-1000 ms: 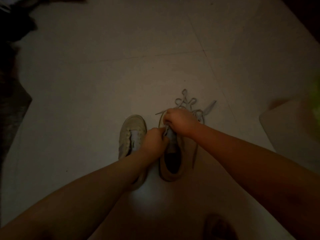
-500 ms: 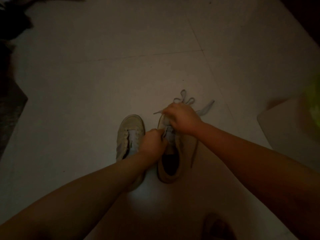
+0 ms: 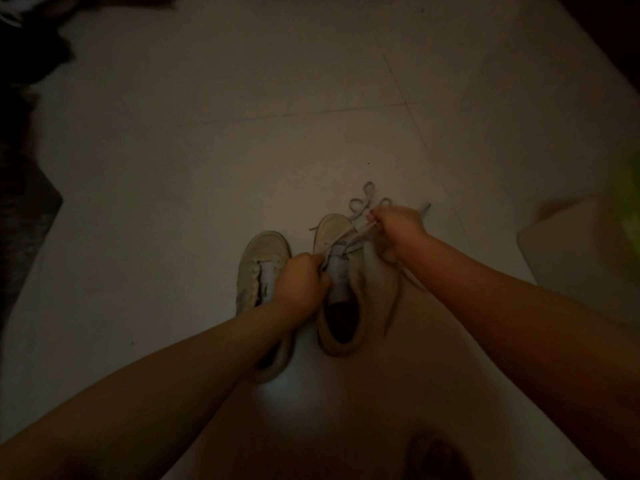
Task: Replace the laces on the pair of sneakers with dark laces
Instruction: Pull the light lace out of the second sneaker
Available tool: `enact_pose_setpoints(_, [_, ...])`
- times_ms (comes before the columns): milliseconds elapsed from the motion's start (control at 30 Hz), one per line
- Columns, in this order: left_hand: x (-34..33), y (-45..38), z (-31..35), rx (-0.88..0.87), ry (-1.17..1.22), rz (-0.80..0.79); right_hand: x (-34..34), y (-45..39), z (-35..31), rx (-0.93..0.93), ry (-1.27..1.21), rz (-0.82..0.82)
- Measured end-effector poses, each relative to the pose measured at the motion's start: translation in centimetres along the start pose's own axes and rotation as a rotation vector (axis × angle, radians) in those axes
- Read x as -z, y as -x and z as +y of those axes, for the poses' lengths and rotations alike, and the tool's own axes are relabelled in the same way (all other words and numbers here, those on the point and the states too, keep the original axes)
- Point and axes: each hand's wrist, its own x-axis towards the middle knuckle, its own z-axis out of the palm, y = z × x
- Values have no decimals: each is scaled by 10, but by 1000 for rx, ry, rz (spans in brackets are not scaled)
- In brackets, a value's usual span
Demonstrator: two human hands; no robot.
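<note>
Two pale sneakers stand side by side on the tiled floor, toes pointing away from me. The left sneaker [image 3: 258, 261] lies partly under my left forearm. My left hand [image 3: 304, 284] grips the tongue area of the right sneaker [image 3: 341, 327] and steadies it. To the upper right of that shoe, my right hand [image 3: 398, 225] pinches its light lace [image 3: 349, 235] and holds it stretched out from the eyelets. Loose lace loops [image 3: 365, 199] lie on the floor beyond the toe, and one lace end [image 3: 393, 308] trails down the shoe's right side. No dark laces show.
The room is dim. A pale flat object [image 3: 581, 247] with something bright green [image 3: 628, 199] on it sits at the right edge. Dark clutter [image 3: 31, 32] fills the upper left corner. A dark rug edge [image 3: 27, 220] lies at the left. A dark blurred shape [image 3: 436, 455] sits at the bottom.
My right hand has moved from over the right sneaker's toe to the upper right, drawing the light lace out taut. My left hand has stayed at the tongue.
</note>
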Motion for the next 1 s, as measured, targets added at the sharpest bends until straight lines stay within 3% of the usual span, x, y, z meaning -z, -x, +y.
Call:
enact_pose_setpoints(33, [0,-1,0,9,5,-3,1,-3,5,-27,66,-8])
enact_pose_setpoints(100, [1,-2,1,15,4,-7,2,-1,13,152,372,-71])
enact_pose_setpoints(267, [2,-2,3,7,-25,-28,-19,14,25,1248,1052,-141])
enact_pose_setpoints(333, [2,-2,5,11,-30,-41,-31,19,27,1422,1257,-167])
enact_pose_setpoints(433, [3,-1,7,8,-34,-43,-38,21,24,1352,1508,-195])
enact_pose_setpoints(533, [4,-2,5,24,-39,-50,-42,23,18,1287,1499,-136])
enact_pose_setpoints(600, [4,-2,3,25,-31,-49,-33,21,6,1151,1327,-10])
enact_pose_setpoints(700, [4,-2,3,17,-31,-54,-11,11,-15,696,958,185])
enact_pose_setpoints(767, [4,-2,4,23,-38,-61,1,4,-13,557,824,244])
enact_pose_setpoints(833, [3,-1,6,33,-49,-64,1,8,-5,648,956,203])
enact_pose_setpoints(933, [4,-2,9,39,-47,-55,-14,21,8,1065,1099,-83])
enact_pose_setpoints(1000, [5,-1,10,31,-43,-59,-28,23,17,1264,1295,-181])
